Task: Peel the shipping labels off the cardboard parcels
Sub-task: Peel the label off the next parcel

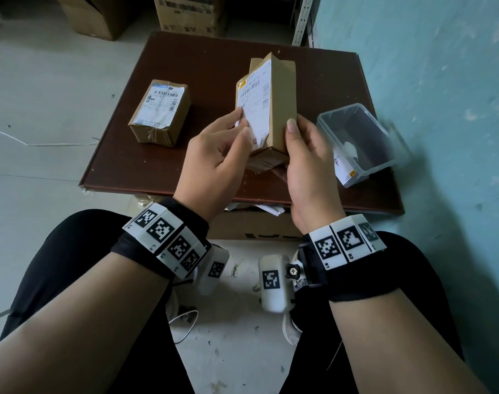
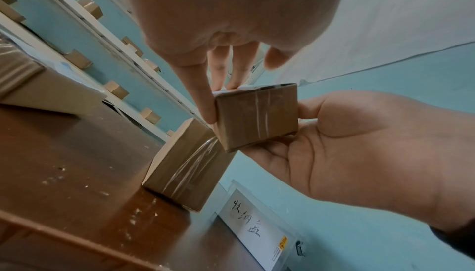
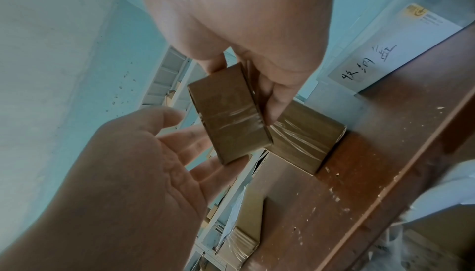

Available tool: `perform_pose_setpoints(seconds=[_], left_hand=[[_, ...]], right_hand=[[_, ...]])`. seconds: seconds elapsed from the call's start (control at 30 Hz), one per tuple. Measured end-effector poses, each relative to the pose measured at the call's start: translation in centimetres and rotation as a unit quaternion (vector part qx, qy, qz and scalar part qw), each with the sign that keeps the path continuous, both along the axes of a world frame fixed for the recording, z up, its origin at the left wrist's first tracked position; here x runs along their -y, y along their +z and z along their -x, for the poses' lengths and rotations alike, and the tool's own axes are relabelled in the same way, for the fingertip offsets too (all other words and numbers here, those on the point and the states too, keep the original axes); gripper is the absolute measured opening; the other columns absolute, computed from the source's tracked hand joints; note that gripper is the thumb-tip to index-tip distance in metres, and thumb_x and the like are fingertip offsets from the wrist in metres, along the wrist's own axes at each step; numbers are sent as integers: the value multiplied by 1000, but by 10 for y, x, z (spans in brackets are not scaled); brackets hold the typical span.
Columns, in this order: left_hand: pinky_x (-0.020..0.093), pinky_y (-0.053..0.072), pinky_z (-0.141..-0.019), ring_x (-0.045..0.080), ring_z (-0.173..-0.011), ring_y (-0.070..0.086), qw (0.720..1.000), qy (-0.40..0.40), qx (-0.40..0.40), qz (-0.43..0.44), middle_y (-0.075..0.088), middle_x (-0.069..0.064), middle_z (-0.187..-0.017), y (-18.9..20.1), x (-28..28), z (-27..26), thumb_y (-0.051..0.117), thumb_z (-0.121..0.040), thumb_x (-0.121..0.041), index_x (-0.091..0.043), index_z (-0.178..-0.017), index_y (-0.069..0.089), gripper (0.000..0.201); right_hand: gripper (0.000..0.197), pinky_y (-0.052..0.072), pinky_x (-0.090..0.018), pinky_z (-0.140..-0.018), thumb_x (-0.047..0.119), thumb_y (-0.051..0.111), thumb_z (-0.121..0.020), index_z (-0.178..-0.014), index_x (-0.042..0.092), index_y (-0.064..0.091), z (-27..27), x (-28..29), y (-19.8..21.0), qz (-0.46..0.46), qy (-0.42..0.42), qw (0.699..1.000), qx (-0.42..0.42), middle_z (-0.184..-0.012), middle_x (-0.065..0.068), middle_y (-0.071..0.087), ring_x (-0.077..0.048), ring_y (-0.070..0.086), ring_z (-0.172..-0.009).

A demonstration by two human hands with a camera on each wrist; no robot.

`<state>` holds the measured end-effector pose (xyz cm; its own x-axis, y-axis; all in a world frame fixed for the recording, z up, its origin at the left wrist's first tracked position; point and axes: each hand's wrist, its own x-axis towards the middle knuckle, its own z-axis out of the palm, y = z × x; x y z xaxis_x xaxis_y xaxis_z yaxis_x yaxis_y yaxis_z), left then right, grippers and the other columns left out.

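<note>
While I hold the small cardboard parcel (image 1: 273, 109) upright above the brown table (image 1: 185, 66), its white shipping label (image 1: 255, 100) faces my left side and looks fully stuck down except perhaps at the near lower edge, which I cannot judge; my right hand (image 1: 305, 163) grips the parcel from the right, thumb flat on the bare cardboard face and the other fingers wrapped behind and beneath it; my left hand (image 1: 217, 155) is half curled, with the thumb and fingertips set against the label's near left edge, though whether they have pinched a corner free I cannot tell; from the left wrist view the taped end of the parcel shows, with one left finger pressed along its side. A second cardboard parcel (image 1: 160, 112) lies flat on the table to the left, well apart, its own label (image 1: 163, 103) facing up and clear tape across its end; to the right, near the table's edge, stands a clear plastic bin (image 1: 359, 140) with a white sheet of handwriting on its side; larger cardboard boxes (image 1: 185, 12) stand on the floor beyond the table.
</note>
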<state>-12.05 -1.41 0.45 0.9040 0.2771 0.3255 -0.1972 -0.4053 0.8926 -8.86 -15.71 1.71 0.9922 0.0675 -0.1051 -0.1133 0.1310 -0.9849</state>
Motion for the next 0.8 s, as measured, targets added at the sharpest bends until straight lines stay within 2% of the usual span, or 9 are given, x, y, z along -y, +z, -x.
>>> perform_pose_setpoints(seconds=[0.07,0.17,0.23,0.3,0.37,0.47,0.63,0.77,0.8], left_hand=[[14,46,-104,3,-143,51,1000,6,2,3,64,2,-140,-1,-1,-1,55,-106,-33,4,-101,79,45],[26,50,-111,7,-143,52,1000,4,4,-19,59,11,-151,-4,-2,-1,64,-101,-40,-5,-124,75,44],[25,46,-115,6,-145,48,1000,-7,-7,-26,55,10,-154,-4,-2,-1,60,-104,-36,-7,-129,74,41],[15,45,-109,3,-145,47,1000,-9,-9,-3,58,6,-151,-1,-1,1,53,-109,-29,-1,-114,79,39],[18,46,-107,3,-145,48,1000,-9,-8,8,62,2,-144,-2,-1,0,52,-110,-31,4,-104,79,44],[32,49,-114,8,-146,48,1000,-8,-10,-15,56,10,-154,-4,-1,-2,62,-104,-38,-4,-127,74,43],[8,42,-103,2,-144,47,1000,-13,-13,2,57,10,-153,1,-1,-1,50,-112,-23,0,-108,80,38],[33,46,-118,7,-148,45,999,-23,-15,-23,53,10,-156,-7,-4,-2,61,-104,-42,-7,-133,72,46],[33,45,-118,7,-148,45,999,-22,-18,-25,52,9,-157,-8,-4,-2,61,-104,-41,-7,-136,69,48]], right_hand=[[27,58,-49,-113,30,53,-118,-140,25,66,0,-1,0,3,8,1000,3,-133,3,78,-14,74,-125],[31,58,-47,-113,31,53,-118,-145,25,66,2,1,-1,5,18,1000,4,-132,6,78,-11,74,-124],[32,59,-46,-112,30,53,-117,-147,24,64,3,1,-2,8,18,1000,0,-132,6,78,-11,74,-123],[33,60,-46,-111,30,53,-117,-148,24,63,3,1,-1,7,15,1000,-5,-132,5,78,-11,74,-122],[32,59,-46,-112,30,53,-118,-147,25,64,2,1,-1,5,14,1000,-7,-132,5,78,-11,74,-123],[31,58,-46,-113,31,53,-118,-146,25,64,1,2,-2,8,14,1000,-4,-132,7,78,-10,74,-123],[25,60,-46,-111,29,52,-118,-140,27,64,1,1,-1,-9,6,1000,-14,-129,4,79,-12,75,-120],[31,60,-40,-110,31,53,-117,-147,26,62,3,1,0,7,13,1000,-12,-128,11,78,-7,74,-120],[31,60,-39,-110,31,53,-117,-147,26,62,4,1,1,8,14,1000,-12,-129,11,77,-6,74,-120]])
